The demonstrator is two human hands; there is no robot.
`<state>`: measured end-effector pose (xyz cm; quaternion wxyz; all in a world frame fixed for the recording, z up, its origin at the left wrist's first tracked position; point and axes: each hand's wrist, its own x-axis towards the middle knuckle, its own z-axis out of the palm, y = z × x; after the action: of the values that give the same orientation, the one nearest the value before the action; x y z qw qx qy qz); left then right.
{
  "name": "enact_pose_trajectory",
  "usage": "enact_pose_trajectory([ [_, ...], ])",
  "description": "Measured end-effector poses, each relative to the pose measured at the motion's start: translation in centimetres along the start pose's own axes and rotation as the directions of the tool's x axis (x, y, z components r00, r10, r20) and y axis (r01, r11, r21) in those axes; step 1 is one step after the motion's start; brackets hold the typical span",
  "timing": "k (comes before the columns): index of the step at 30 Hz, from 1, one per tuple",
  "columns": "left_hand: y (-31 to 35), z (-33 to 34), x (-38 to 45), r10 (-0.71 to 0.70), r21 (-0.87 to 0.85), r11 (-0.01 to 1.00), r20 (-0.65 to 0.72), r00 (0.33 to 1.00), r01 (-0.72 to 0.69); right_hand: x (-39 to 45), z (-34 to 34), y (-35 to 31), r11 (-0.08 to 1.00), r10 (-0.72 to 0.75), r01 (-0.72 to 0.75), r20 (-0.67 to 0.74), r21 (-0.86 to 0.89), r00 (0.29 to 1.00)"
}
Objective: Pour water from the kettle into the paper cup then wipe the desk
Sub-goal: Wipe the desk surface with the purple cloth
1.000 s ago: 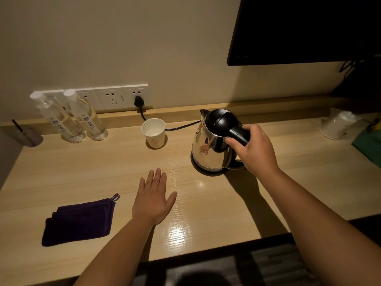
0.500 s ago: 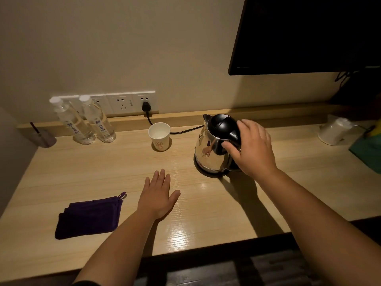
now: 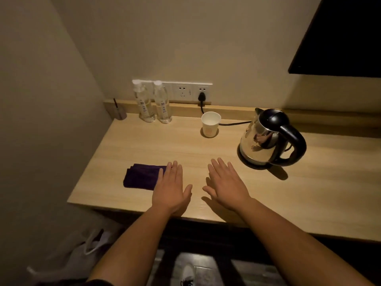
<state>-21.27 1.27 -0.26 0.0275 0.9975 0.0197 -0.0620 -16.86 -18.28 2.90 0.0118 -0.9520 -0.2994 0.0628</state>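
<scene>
A steel kettle [image 3: 266, 141] with a black lid and handle stands on its base at the right of the wooden desk [image 3: 206, 153]. A white paper cup [image 3: 210, 124] stands upright to its left, near the back ledge. A folded dark purple cloth [image 3: 142, 176] lies at the front left. My left hand [image 3: 172, 187] hovers flat, fingers apart, its fingertips over the cloth's right edge. My right hand [image 3: 227, 187] is flat and open beside it, well short of the kettle. Neither hand holds anything.
Two clear water bottles [image 3: 153, 102] stand at the back left below a wall socket strip [image 3: 185, 91], with the kettle's cord [image 3: 233, 123] plugged in. A small grey holder [image 3: 119, 111] sits in the corner. A dark screen [image 3: 340, 36] hangs upper right. A white bag [image 3: 82, 250] lies on the floor.
My right hand has let go of the kettle handle and drawn back to the desk's front edge. The view has pulled back and turned left; the left hand now reaches the cloth's edge.
</scene>
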Motion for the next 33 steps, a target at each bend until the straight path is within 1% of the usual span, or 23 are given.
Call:
enact_pose_trajectory([
  [3,-3.5,-0.9,-1.8,-0.078,0.014,0.997,-0.025,0.997,0.078,1.4,-0.3,-3.4,0.998,-0.055,0.055,-0.002,0.009,0.998],
  [8,-9.1,-1.9,-3.6,-0.195,-0.033,0.981,-0.061,0.979,0.193,4.4,-0.7,-8.3,0.990,-0.134,0.134,-0.007,0.031,0.991],
  [12,-14.0,-2.0,-4.1,-0.244,-0.048,0.969,-0.067,0.968,0.241,7.3,-0.6,-12.5,0.984,-0.173,0.173,-0.015,0.042,0.985],
  [16,-19.1,-1.5,-3.9,-0.289,-0.024,0.957,-0.051,0.956,0.289,10.1,0.2,-16.2,0.974,-0.224,0.224,-0.002,0.037,0.975],
  [19,-22.8,-0.9,-3.6,-0.332,-0.021,0.943,-0.042,0.942,0.331,12.2,1.5,-18.3,0.973,-0.230,0.228,0.031,0.037,0.973],
  [21,-25.0,-0.2,-3.7,-0.395,-0.065,0.918,-0.036,0.918,0.392,13.4,2.8,-19.3,0.970,-0.244,0.241,0.070,0.043,0.967],
  [24,-27.6,1.5,-3.9,-0.503,-0.104,0.861,-0.024,0.864,0.499,14.8,4.6,-20.2,0.960,-0.281,0.279,0.103,0.037,0.954],
  [26,-28.6,2.6,-3.5,-0.577,-0.138,0.808,0.003,0.816,0.572,15.5,5.6,-20.2,0.955,-0.297,0.297,0.119,0.018,0.947],
  [29,-29.4,4.2,-2.2,-0.682,-0.216,0.702,0.071,0.728,0.679,16.0,6.7,-19.9,0.955,-0.295,0.298,0.151,0.008,0.943],
  [31,-29.6,5.0,-1.6,-0.710,-0.251,0.664,0.087,0.699,0.705,15.7,6.8,-19.8,0.955,-0.294,0.297,0.181,0.009,0.939],
  [33,-29.8,5.4,-1.3,-0.718,-0.288,0.641,0.103,0.689,0.711,14.8,7.1,-19.8,0.946,-0.322,0.322,0.175,0.024,0.931],
])
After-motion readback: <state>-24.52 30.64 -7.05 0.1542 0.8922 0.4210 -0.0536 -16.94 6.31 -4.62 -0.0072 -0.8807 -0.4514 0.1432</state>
